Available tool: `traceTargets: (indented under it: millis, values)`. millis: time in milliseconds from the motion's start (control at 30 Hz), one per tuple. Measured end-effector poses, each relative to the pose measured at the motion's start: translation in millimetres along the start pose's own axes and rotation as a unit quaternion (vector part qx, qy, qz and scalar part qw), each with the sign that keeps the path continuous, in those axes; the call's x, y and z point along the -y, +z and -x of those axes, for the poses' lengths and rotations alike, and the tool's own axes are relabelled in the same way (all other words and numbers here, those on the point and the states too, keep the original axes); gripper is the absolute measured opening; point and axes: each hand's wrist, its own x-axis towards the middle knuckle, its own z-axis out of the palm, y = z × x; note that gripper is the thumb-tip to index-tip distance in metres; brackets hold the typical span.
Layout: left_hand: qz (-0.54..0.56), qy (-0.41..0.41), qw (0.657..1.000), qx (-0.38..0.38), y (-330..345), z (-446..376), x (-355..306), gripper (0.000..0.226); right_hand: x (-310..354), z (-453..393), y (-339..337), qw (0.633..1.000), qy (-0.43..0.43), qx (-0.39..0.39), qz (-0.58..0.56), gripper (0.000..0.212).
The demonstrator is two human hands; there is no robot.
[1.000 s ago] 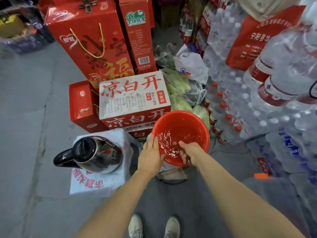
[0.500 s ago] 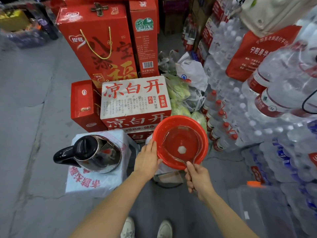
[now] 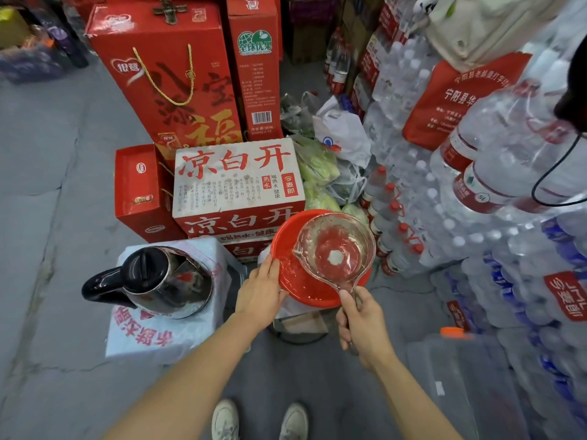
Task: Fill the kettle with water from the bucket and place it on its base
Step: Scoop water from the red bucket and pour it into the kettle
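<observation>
A red plastic bucket stands low at the centre with water in it. My left hand rests on its near-left rim, fingers flat against the edge. My right hand grips the handle of a clear plastic scoop, held level above the bucket with water in its bowl. The steel kettle with a black handle and raised black lid sits to the left on a white plastic-wrapped pack, its mouth uncovered. The kettle's base is not visible.
Red gift boxes and a white carton stand behind the bucket. Stacked packs of bottled water wall the right side. A clear jug with an orange cap stands lower right. My shoes stand on the grey concrete floor.
My right hand dipped into the bucket, took the scoop's handle and lifted the scoop, filled with water, up out of the bucket. My left hand stayed on the rim.
</observation>
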Motion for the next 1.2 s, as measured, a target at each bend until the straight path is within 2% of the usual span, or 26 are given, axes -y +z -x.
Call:
traceTargets:
  millis: [367, 633, 833, 933, 967, 1067, 1200]
  values:
    - [-0.015, 0.023, 0.999, -0.031, -10, 0, 7, 0.076, 11, 8, 3, 0.999, -0.052, 0.007, -0.015, 0.014]
    - [-0.060, -0.021, 0.996, -0.055, -31, 34, 68, 0.072, 8, 18, 8, 0.997, -0.038, 0.006, -0.064, 0.015]
    - [-0.094, -0.006, 0.978, -0.186, -62, 63, 133, 0.051, 7, 35, 16, 0.997, -0.035, -0.009, -0.075, 0.016]
    - [-0.060, -0.081, 0.963, -0.250, -81, 67, 167, 0.041, 7, 44, 24, 0.995, -0.047, -0.008, -0.086, 0.016]
    - [-0.043, -0.128, 0.960, -0.244, -85, 66, 178, 0.041, 7, 47, 27, 0.995, -0.048, -0.009, -0.090, 0.017]
    - [-0.005, -0.247, 0.958, -0.145, -89, 59, 201, 0.051, 9, 57, 38, 0.993, -0.048, -0.013, -0.106, 0.033]
    - [0.032, -0.263, 0.961, -0.083, -94, 48, 212, 0.055, 10, 67, 51, 0.992, -0.059, -0.026, -0.107, 0.027]
